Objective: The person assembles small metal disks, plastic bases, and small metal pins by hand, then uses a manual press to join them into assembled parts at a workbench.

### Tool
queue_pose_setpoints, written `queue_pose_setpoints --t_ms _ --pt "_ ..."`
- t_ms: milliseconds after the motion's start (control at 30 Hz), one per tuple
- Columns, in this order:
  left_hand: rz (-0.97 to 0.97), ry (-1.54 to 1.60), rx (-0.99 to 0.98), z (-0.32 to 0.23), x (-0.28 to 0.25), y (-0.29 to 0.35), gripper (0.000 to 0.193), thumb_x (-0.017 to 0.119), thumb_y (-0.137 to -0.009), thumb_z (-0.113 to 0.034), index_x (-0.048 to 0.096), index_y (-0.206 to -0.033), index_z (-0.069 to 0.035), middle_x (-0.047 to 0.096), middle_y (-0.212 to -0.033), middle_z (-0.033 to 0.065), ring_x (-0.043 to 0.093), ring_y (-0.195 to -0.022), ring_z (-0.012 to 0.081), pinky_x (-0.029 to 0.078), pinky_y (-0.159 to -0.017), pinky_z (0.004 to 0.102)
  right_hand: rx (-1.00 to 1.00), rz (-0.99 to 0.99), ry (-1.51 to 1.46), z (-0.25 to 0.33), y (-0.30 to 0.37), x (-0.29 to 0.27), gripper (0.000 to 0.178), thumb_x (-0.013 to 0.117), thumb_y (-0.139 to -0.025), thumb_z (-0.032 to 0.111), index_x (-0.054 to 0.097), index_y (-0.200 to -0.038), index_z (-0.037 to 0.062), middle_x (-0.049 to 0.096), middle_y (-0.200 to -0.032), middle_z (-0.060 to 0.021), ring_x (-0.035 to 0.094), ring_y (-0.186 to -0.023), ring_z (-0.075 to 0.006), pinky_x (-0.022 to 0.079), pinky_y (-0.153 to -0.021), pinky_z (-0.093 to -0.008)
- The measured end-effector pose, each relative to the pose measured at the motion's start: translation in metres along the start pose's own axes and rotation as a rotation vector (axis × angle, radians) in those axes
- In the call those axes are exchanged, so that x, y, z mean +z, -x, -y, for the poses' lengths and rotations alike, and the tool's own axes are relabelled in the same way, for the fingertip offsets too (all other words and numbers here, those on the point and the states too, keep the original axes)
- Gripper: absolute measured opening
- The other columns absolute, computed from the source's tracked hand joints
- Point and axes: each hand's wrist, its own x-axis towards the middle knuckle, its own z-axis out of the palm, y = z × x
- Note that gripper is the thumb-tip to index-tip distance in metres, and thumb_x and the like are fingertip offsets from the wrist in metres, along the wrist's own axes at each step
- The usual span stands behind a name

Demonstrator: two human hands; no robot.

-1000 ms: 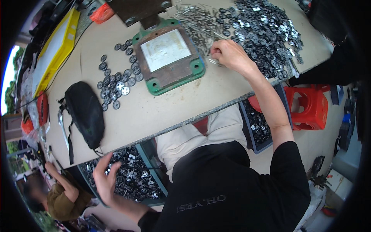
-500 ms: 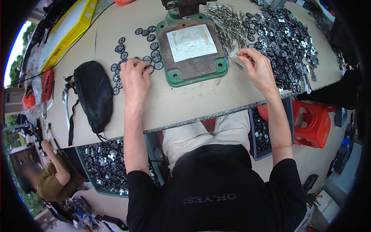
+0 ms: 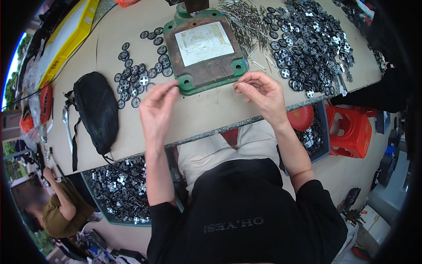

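My left hand [image 3: 157, 108] hovers over the near table edge beside the left front corner of the green press base [image 3: 187, 83]. Motion smears its fingers, so I cannot see if anything is in them. Across from it, my right hand [image 3: 263, 94] is closed in a pinch near the base's right front corner; what it pinches is too small to make out. Small black wheels [image 3: 127, 83] lie loosely left of the base. Thin metal pins [image 3: 246, 28] are heaped behind its right side. A big pile of black wheels and small parts [image 3: 303, 44] spreads at the right.
A black mesh pouch [image 3: 96, 112] lies on the left of the table, with a yellow tray [image 3: 72, 42] behind. Below the edge stand a bin of black parts [image 3: 90, 193] and another bin [image 3: 324, 132]. A red stool [image 3: 351, 134] is at right. Another person [image 3: 61, 211] sits far left.
My right hand has left the pins and come in toward my body and the middle. My left hand has drawn back from the loose wheels toward the table's near edge. The view has shifted slightly.
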Motion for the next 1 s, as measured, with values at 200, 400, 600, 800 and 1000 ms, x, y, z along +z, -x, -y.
queue_pose_setpoints --t_ms 200,400,600,800,1000 --pt "0.170 0.868 -0.501 -0.017 0.057 0.040 0.029 0.051 -0.088 -0.004 0.051 -0.116 0.004 0.058 -0.107 0.0146 0.060 -0.095 0.0220 0.051 -0.086 0.0304 -0.018 0.065 -0.157 -0.003 0.011 0.021 0.012 0.059 -0.084 0.003 0.057 -0.096 -0.0005 0.062 -0.089 -0.0042 0.060 -0.084 -0.0094 0.047 -0.067 -0.0195" --pt "0.222 1.113 -0.591 -0.013 0.066 0.042 0.037 0.045 -0.091 -0.008 0.039 -0.125 0.007 0.054 -0.113 0.0163 0.056 -0.104 0.0223 0.045 -0.095 0.0354 0.056 0.072 -0.195 -0.020 0.010 0.019 0.013 0.058 -0.084 0.000 0.055 -0.096 -0.0031 0.062 -0.089 -0.0065 0.060 -0.086 -0.0109 0.048 -0.076 -0.0209" --pt "0.228 1.104 -0.604 -0.007 0.068 0.043 0.038 0.044 -0.092 -0.007 0.037 -0.126 0.008 0.053 -0.115 0.0155 0.055 -0.106 0.0231 0.043 -0.097 0.0368 -0.031 0.033 -0.130 -0.025 0.012 0.020 0.010 0.059 -0.082 -0.001 0.058 -0.092 -0.0023 0.063 -0.086 -0.0068 0.062 -0.079 -0.0113 0.049 -0.070 -0.0218" --pt "0.303 1.116 -0.542 -0.007 0.074 0.046 0.040 0.044 -0.091 -0.006 0.035 -0.128 0.006 0.051 -0.119 0.0150 0.052 -0.110 0.0228 0.041 -0.099 0.0368 -0.379 -0.022 0.366 -0.022 0.020 0.018 0.011 0.063 -0.075 -0.002 0.062 -0.086 -0.0011 0.064 -0.079 -0.0094 0.063 -0.072 -0.0155 0.050 -0.062 -0.0252" --pt "0.324 1.066 -0.584 -0.010 0.071 0.043 0.042 0.046 -0.091 -0.009 0.036 -0.130 0.002 0.050 -0.120 0.0161 0.051 -0.112 0.0255 0.040 -0.099 0.0369 -0.167 0.103 0.180 0.013 -0.008 -0.017 0.016 0.063 -0.077 0.004 0.062 -0.092 -0.0021 0.065 -0.083 -0.0095 0.062 -0.076 -0.0123 0.049 -0.067 -0.0252"
